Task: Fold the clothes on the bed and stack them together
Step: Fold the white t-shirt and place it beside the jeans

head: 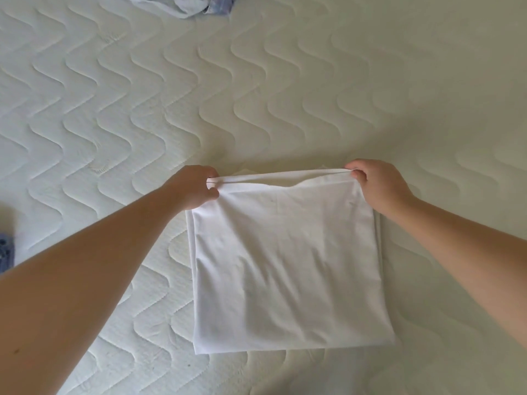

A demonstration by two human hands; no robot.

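A white garment lies folded into a rough square on the quilted mattress, near its front edge. My left hand pinches the far left corner of the garment. My right hand pinches the far right corner. The far edge is stretched between both hands and lifted slightly off the layers below. The near edge rests flat on the mattress.
A crumpled pale blue and white pile of clothes lies at the far edge of the mattress. A blue piece of fabric shows at the left border. Bare quilted mattress surrounds the white garment.
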